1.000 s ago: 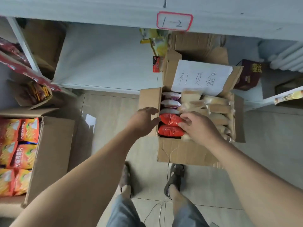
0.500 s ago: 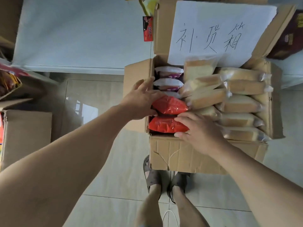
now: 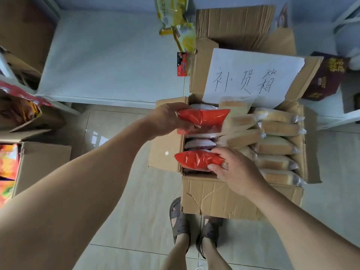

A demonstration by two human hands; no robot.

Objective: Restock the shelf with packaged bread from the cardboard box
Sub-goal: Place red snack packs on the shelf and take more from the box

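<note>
An open cardboard box (image 3: pixel 229 197) stands on the tiled floor, with a handwritten white paper sign (image 3: pixel 251 76) on its back flap. Inside lie several clear-wrapped pale bread loaves (image 3: pixel 274 145) on the right and white-and-purple packs (image 3: pixel 198 143) on the left. My left hand (image 3: pixel 169 119) grips a red bread packet (image 3: pixel 204 118) lifted above the box's left side. My right hand (image 3: pixel 235 170) grips a second red packet (image 3: pixel 196 159) at the box's near-left corner. The white lower shelf (image 3: pixel 109 65) lies behind and to the left of the box.
Yellow snack bags (image 3: pixel 175 22) hang above the shelf, with a small red tag (image 3: pixel 182 64) below them. A dark maroon carton (image 3: pixel 327 76) sits at the right. Another cardboard box with orange snack packs (image 3: pixel 7 162) stands on the floor at left. My sandalled feet (image 3: pixel 179 221) stand just before the box.
My left hand has closed round the upper red packet and lifted it up out of the box. My right hand has taken hold of the lower red packet.
</note>
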